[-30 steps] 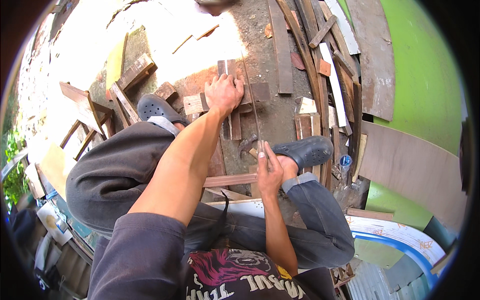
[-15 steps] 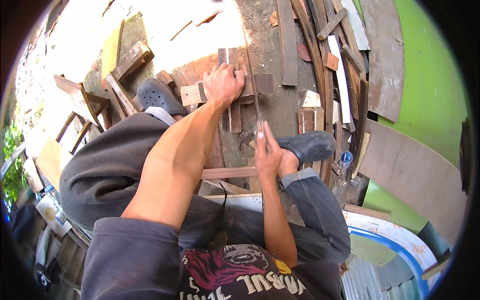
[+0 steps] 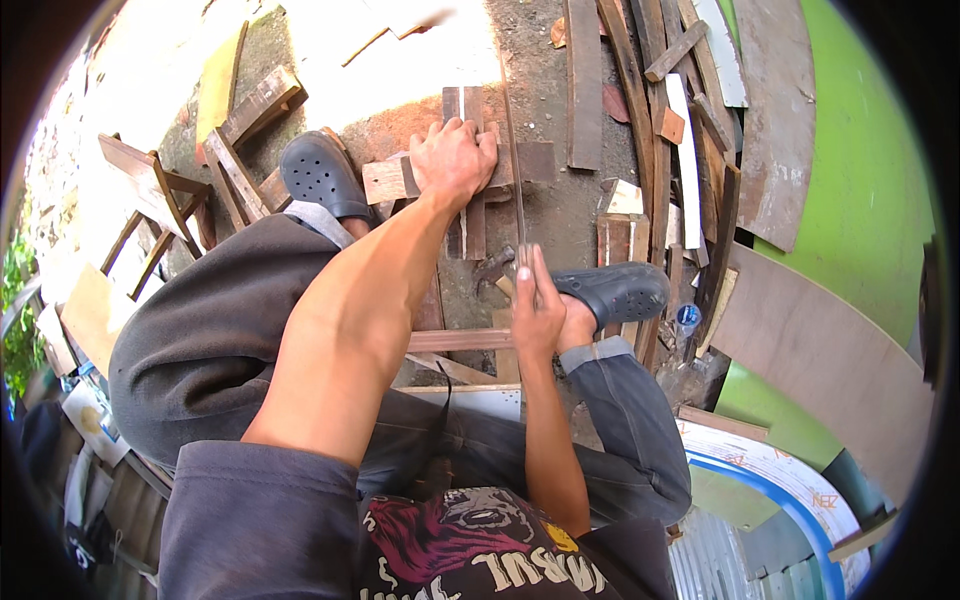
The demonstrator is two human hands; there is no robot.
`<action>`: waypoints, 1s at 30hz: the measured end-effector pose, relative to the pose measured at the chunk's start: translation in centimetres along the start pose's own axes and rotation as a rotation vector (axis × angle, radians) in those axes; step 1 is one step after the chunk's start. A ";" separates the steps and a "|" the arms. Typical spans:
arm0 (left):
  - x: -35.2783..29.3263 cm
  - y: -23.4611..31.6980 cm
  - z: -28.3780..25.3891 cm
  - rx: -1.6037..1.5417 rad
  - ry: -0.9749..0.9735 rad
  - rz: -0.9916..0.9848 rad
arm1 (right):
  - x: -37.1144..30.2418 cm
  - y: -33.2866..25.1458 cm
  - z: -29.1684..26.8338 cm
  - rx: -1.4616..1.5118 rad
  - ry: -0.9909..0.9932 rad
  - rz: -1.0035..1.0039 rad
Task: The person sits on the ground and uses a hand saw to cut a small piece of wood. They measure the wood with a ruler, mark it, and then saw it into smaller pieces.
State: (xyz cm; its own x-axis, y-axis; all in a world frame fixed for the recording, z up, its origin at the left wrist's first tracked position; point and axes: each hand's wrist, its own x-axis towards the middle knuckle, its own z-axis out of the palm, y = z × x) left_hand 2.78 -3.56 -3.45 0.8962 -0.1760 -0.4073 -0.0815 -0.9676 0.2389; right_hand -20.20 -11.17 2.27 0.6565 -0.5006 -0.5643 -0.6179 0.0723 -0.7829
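Here, step: sawing looks under way; the person sits low over scrap wood on the ground and cuts a piece.
Left foot: a dark clog (image 3: 322,175) rests on the ground, just left of the wood pile.
Left hand: the left hand (image 3: 455,160) is stretched far out, arm nearly straight, palm down, fingers curled over the wood block (image 3: 400,180), pressing it flat.
Wood block: it lies across 2 dark upright strips (image 3: 466,215) on the dirt, near the middle top of the view.
Saw: the thin saw blade (image 3: 512,150) runs away from the person, just right of the left hand, touching the wood.
Right hand: the right hand (image 3: 537,310) is close to the body, elbow bent, fist closed around the saw's handle.
Right foot: another dark clog (image 3: 615,292) sits just right of that hand.
Next move: I think it needs steady strokes along the same line, with the block pinned hard so it cannot slide.
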 end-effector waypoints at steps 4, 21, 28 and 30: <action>-0.2 0.2 0.1 -0.020 0.009 0.008 | -5.6 3.0 -3.3 0.014 0.006 0.080; -0.1 0.3 0.1 -0.058 0.015 0.002 | 1.5 -3.1 -1.9 0.053 0.051 0.018; -0.5 -0.7 0.8 -0.058 0.076 0.079 | 1.5 -3.5 -2.5 0.249 0.088 0.151; -1.3 -1.1 0.2 -0.075 0.100 0.187 | 2.0 -2.4 -2.2 0.256 0.139 0.037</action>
State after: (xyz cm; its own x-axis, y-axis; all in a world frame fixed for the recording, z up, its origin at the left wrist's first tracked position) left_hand 1.64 -2.31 -3.43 0.9077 -0.3285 -0.2611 -0.2210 -0.9032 0.3680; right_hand -18.35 -14.24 3.55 0.5591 -0.6055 -0.5664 -0.4992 0.2997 -0.8130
